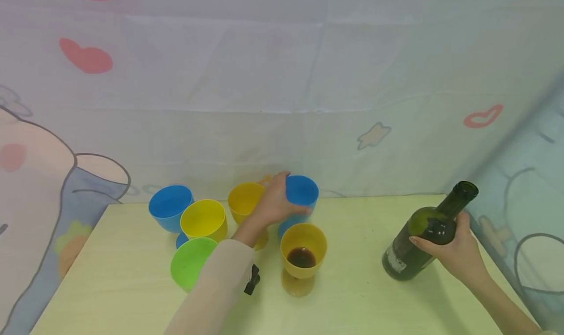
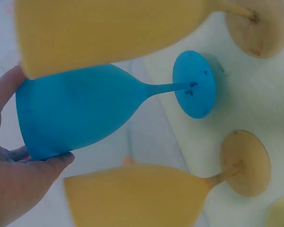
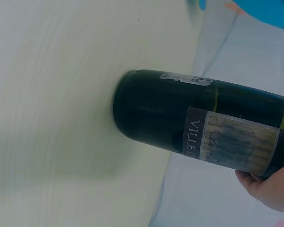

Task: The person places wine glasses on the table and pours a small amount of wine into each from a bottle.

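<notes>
At the back of the table my left hand point(image 1: 274, 200) holds a blue plastic goblet point(image 1: 304, 192) by its bowl. Thumb and fingers spread around the rim in the left wrist view, and the goblet's round foot point(image 2: 194, 85) is at the tabletop. In front of it stands an orange-yellow goblet point(image 1: 304, 237) with dark liquid in the bottom. On the right, my right hand point(image 1: 460, 259) grips a dark green wine bottle point(image 1: 407, 251) around its upper body. The uncapped bottle leans in the head view, its base close to the table.
Left of my left hand stand another orange-yellow goblet point(image 1: 242, 200), a bright yellow goblet point(image 1: 204, 220), a second blue goblet point(image 1: 169, 207) and a green goblet point(image 1: 191, 264), partly behind my sleeve point(image 1: 216, 288). A printed cloth point(image 1: 282, 70) hangs behind the pale table point(image 1: 352, 300).
</notes>
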A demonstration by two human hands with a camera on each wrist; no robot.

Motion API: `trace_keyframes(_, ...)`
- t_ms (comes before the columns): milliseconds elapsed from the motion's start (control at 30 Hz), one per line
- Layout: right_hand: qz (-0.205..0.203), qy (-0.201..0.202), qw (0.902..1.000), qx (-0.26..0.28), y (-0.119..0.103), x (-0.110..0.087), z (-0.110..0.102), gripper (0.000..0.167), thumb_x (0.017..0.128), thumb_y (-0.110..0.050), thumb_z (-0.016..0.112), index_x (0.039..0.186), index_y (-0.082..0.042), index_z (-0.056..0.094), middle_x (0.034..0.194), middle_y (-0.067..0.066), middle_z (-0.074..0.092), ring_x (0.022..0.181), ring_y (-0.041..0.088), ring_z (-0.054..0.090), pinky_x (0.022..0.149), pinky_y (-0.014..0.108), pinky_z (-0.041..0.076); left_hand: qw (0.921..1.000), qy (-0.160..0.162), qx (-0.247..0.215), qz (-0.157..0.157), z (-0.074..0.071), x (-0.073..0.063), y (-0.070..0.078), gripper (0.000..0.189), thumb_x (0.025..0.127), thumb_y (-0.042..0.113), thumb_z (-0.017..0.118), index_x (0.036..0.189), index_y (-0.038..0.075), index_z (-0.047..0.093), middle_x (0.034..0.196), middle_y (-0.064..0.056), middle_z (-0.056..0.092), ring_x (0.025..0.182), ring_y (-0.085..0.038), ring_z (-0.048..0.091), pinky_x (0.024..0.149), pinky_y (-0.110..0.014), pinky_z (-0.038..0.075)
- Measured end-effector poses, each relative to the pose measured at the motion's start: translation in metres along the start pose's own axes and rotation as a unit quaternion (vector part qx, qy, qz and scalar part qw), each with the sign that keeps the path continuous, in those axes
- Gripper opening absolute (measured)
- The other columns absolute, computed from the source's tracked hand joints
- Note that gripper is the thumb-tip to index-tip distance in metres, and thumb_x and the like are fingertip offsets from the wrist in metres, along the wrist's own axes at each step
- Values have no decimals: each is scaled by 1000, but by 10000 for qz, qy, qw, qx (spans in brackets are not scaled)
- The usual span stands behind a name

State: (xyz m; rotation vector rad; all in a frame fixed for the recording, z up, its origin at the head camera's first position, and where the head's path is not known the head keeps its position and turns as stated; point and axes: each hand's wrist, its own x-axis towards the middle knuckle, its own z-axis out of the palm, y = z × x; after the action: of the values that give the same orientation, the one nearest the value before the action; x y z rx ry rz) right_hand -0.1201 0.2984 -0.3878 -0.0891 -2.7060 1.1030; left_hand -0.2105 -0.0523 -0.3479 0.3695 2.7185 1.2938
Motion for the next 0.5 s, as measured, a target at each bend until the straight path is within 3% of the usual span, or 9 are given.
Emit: trace_keyframes(500,-23,-51,10000,57,0,2,0,83,76,-25,75,127,0,16,112,31,40,93,47,49,61,37,43,9984,347,-441,-84,-24,-19,22,96,69,30,80,142,7,23,143,-12,30,125,-31,35,97,-49,36)
